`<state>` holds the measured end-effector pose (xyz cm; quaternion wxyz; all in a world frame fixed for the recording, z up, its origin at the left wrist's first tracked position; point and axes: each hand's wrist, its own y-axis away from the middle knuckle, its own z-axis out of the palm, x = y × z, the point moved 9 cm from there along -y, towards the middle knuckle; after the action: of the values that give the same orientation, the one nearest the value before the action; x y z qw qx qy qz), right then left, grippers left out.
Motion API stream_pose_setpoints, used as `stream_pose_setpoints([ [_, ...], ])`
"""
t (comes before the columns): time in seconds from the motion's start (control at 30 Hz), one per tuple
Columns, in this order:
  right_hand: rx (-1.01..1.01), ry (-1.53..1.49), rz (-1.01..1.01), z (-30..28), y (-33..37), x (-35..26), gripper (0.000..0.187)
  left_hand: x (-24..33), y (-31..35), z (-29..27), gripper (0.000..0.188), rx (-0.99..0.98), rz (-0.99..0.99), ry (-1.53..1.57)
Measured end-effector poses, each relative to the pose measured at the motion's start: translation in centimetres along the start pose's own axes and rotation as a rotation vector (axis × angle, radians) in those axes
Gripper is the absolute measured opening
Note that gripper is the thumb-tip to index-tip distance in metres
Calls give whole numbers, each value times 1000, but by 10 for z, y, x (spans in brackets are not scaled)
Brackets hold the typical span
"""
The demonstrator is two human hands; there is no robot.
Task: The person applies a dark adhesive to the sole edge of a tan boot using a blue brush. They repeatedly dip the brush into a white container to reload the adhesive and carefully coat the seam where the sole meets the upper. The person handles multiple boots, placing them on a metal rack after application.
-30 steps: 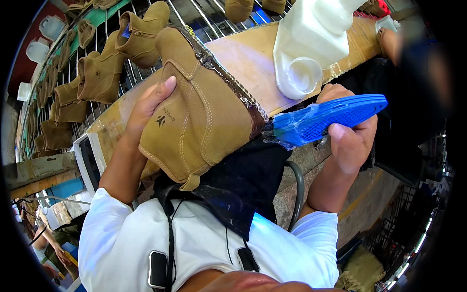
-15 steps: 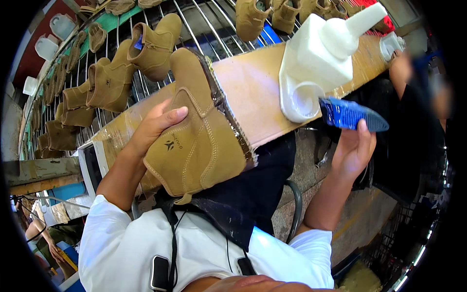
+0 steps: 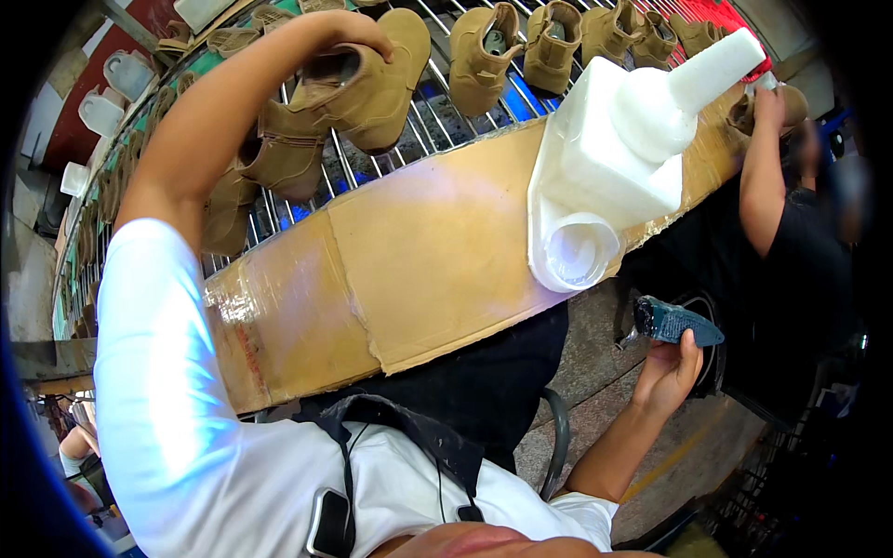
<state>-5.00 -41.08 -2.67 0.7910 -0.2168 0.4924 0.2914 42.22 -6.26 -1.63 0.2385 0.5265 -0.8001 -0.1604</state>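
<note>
From where I stand, the left hand [image 3: 372, 42] is up at the rack of silver metal bars [image 3: 426, 130], its fingers curled against a tan, low-cut boot with a rounded toe [image 3: 391, 98]; the thumb is hidden, so I can't tell how firmly it grips. The right hand [image 3: 672, 370] sits well apart, fingers closed on a dark-blue, ridged plastic brush [image 3: 684, 324]. Near it, on the brown cardboard-topped bench [image 3: 437, 251], stands a white plastic spouted bottle [image 3: 642, 121] with a round white cup [image 3: 611, 249] at its base, wet inside. More tan boots [image 3: 551, 51] line the rack; I can't make out which are finished and which remain.
</note>
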Motion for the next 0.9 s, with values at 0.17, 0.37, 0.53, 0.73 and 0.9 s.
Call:
stream_pose_setpoints([
  [0.17, 13, 59, 6, 0, -1, -4, 21, 53, -39, 38, 50, -82, 20, -196],
  [0.37, -49, 1, 31, 10, -17, 14, 27, -33, -98, -9, 55, 403, -21, 149],
  [0.53, -119, -36, 26, 28, -11, 9, 26, -23, 28, -35, 50, 633, -31, 671],
  [0.73, -131, -63, 33, 40, 6, 5, 23, -43, 243, 6, 35, 1360, 433, 720],
  [0.9, -105, -170, 13, 35, 8, 6, 20, -100, 242, 114, 62, 1361, 90, 789],
])
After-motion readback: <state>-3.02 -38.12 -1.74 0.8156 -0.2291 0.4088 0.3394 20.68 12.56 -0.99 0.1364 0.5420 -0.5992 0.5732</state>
